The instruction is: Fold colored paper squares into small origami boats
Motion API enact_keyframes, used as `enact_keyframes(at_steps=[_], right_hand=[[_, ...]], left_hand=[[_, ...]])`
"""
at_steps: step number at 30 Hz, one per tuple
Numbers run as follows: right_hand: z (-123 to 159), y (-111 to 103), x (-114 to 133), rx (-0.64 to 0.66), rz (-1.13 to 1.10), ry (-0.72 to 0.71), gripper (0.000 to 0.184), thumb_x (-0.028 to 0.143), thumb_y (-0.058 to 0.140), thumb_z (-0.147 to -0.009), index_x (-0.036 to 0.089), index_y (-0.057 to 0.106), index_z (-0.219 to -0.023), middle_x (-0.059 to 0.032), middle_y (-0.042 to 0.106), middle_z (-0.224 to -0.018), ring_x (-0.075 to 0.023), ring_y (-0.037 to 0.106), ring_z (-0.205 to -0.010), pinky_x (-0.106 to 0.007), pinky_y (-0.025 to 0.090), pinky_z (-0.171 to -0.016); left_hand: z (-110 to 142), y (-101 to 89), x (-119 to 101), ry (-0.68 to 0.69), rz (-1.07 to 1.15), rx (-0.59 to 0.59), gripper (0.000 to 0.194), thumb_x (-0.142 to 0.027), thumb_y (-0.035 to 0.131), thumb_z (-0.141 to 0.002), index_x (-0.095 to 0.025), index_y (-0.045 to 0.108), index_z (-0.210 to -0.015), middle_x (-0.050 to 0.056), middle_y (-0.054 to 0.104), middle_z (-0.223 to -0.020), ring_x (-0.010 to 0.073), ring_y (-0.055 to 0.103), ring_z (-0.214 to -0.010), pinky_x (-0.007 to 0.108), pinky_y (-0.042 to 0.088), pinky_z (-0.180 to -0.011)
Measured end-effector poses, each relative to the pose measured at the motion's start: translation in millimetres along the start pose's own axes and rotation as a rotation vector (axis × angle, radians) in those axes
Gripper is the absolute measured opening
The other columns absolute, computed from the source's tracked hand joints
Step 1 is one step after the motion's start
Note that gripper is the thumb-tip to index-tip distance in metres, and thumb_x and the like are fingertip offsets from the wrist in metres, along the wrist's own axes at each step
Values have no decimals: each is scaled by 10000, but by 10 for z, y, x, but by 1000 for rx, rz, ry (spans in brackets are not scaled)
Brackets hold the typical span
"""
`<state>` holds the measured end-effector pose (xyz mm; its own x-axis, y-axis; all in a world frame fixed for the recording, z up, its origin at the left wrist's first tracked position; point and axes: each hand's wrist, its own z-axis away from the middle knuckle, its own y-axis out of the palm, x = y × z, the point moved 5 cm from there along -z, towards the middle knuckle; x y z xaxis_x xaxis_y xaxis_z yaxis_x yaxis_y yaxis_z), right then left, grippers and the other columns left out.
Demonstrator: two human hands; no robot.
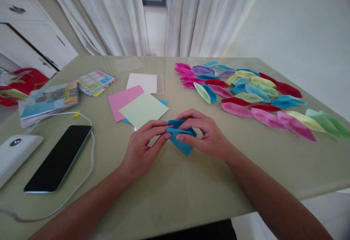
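Note:
A partly folded blue paper (181,142) lies near the middle of the table (175,196), pinched from both sides. My left hand (143,149) grips its left edge with fingers closed. My right hand (203,136) covers its right part, fingertips pressed on the fold. Just behind lies a stack of flat paper squares, pale green (143,109) on top, pink (123,99) and blue beneath, with a white sheet (142,82) further back.
Several folded paper boats (246,96) in pink, red, blue, green, yellow and purple cover the right side. At the left lie a black phone (58,158) with a white cable (87,174), a white device (13,156), and booklets (51,99). Curtains hang behind.

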<state>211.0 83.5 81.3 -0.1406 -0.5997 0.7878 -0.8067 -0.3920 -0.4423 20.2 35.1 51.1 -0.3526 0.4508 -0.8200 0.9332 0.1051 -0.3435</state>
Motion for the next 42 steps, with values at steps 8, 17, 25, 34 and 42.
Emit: enact_keyframes(at_steps=[8,17,25,34,42], right_hand=[[7,6,-17,-18,3,-3,75,280,760,-957,250,818,-995,-60,724,-1120,-211,723,-1004,-355,591,-902],[-5,30,-31,-63,-11,-39,71,251,791,-940,218,792,-1002,-64,761,-1075,-190,738,-952,-323,592,-866],[1,8,-14,-89,-7,-20,75,250,803,-924,200,782,-976,-72,761,-1035,-198,732,-925,-327,591,-830],[3,21,-22,-72,23,-11,77,267,764,-962,197,781,-934,-67,762,-1023,-182,723,-896,-303,568,-794],[2,45,11,-41,39,-33,173,245,734,-980,174,729,-822,-66,736,-982,-163,697,-862,-285,544,-780]], left_hand=[[49,41,62,-76,163,4,221,-236,802,-915,-252,751,-1129,51,759,-1153,206,739,-1054,351,633,-949],[4,36,84,-213,255,-38,83,-264,782,-931,-212,793,-994,26,821,-943,156,777,-842,239,650,-772],[14,28,111,-259,289,-69,93,-257,842,-873,-214,792,-938,5,818,-883,134,772,-784,206,637,-750],[-16,12,72,-162,277,-78,97,-202,826,-876,-228,820,-970,22,775,-939,137,720,-865,216,591,-772],[-3,12,55,-177,284,-72,40,-199,801,-898,-217,818,-930,26,772,-933,125,711,-857,191,579,-751]])
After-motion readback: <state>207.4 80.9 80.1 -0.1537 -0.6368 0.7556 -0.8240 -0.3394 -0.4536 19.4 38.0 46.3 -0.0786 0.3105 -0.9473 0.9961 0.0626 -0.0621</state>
